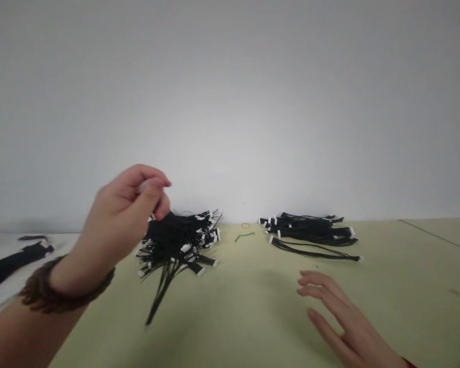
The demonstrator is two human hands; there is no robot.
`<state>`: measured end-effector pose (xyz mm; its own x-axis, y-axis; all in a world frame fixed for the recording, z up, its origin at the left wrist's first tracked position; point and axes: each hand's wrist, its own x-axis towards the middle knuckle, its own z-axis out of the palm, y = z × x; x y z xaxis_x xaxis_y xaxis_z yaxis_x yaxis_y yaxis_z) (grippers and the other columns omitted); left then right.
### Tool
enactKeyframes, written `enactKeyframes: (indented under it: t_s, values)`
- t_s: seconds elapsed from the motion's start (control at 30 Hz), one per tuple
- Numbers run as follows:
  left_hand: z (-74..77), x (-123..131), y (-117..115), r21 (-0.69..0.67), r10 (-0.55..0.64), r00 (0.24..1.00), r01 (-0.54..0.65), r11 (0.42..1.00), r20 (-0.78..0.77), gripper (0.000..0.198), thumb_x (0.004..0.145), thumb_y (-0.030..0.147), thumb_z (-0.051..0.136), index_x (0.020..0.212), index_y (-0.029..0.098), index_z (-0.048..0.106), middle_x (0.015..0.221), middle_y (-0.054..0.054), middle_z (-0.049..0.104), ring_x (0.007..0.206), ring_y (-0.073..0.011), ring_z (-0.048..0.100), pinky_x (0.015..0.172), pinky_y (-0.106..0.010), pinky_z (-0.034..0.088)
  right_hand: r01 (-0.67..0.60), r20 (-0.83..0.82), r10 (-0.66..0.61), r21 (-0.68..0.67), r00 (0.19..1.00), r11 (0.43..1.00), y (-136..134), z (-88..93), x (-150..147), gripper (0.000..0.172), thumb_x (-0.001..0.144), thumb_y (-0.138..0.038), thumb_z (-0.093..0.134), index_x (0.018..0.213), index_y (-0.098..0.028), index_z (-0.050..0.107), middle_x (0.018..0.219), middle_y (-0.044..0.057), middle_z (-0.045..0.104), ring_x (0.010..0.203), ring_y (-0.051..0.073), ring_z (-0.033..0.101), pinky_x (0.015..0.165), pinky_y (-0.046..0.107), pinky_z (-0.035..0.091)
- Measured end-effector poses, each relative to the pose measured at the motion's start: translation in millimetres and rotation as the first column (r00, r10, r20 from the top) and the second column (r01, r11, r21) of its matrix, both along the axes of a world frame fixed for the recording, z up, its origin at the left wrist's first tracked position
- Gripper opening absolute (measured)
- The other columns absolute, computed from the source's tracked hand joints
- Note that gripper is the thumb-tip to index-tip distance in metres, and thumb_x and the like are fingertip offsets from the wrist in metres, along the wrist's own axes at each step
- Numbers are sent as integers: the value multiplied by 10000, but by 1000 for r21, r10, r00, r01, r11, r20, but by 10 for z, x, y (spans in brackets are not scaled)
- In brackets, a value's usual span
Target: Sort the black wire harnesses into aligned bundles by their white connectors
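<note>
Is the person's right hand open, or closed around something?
Open: the right hand has its fingers spread apart, holding nothing, with the pale green table showing between them.

A dense bunch of black wire harnesses (176,243), tipped with white connectors, splays downward, seemingly pinched at the top by the left hand (126,214). A flatter stack of matching harnesses (310,232) lies well to the bunch's right.

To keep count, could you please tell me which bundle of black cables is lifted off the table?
The bundle hanging from the left hand; the other bundle lies flat on the table, near the right hand.
</note>
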<state>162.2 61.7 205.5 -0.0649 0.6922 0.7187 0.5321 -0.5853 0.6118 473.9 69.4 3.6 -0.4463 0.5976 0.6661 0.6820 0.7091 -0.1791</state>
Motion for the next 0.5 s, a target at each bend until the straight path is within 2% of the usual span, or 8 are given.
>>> enactKeyframes:
  t_s: [0.07,0.1,0.17,0.2,0.27,0.37,0.43,0.5]
  values:
    - [-25,311,-58,-125,-185,981,176,977,-64,100,866,178,459,849,213,551,536,45,499,490,-80,443,435,-171,314,-140,-33,144,96,989,986,-74,384,-230,423,808,-186,500,1216,-196,390,1289,109,405,1280,202,303,1018,358,340]
    - [-2,457,-84,-148,-257,966,252,956,-10,111,864,176,458,862,216,562,555,40,495,492,-83,440,420,-174,305,-184,-31,188,104,982,977,-102,569,-362,591,762,-249,572,1290,-165,322,1348,125,337,1308,236,240,1061,402,262]
    - [107,710,-131,-24,-447,873,460,888,193,134,863,137,447,855,220,552,613,43,485,525,-72,460,467,-166,340,-234,11,234,97,972,967,-118,876,-628,1009,666,-440,680,1405,-84,92,1440,165,186,1347,290,96,1100,469,78]
    - [182,813,-150,89,-520,804,518,850,288,153,874,119,421,835,204,543,663,40,489,545,-57,466,516,-166,368,-248,-21,249,55,968,967,-104,988,-748,1086,655,-440,699,1416,-68,19,1453,171,166,1355,288,53,1098,478,7]
    - [331,971,-167,278,-625,677,561,780,388,195,891,86,369,815,174,526,731,37,485,571,-31,476,599,-168,396,-362,-140,347,-98,927,927,-36,1123,-943,970,619,-400,747,1388,-139,216,1413,131,303,1336,285,167,1074,496,-101]
    - [440,1132,-128,357,-704,560,611,707,437,244,896,61,320,792,170,512,705,51,465,606,-24,531,657,-176,411,-426,-280,365,-202,888,882,120,1168,-1127,486,712,-356,683,1130,-188,500,1163,68,557,1110,217,491,1075,490,134]
    - [390,1219,-85,321,-710,547,642,696,443,237,893,77,330,776,186,505,657,64,479,626,-36,569,651,-173,420,-424,-378,329,-202,865,883,220,1139,-1196,420,774,-344,624,1128,-167,482,1105,78,565,1025,190,525,979,427,337]
    - [260,1269,-48,192,-708,599,697,691,374,183,896,125,366,820,205,512,643,65,535,656,-55,592,642,-167,435,-447,-446,319,-219,837,867,297,1075,-1219,447,802,-355,600,1172,-148,458,1123,93,542,1011,195,524,880,395,421]
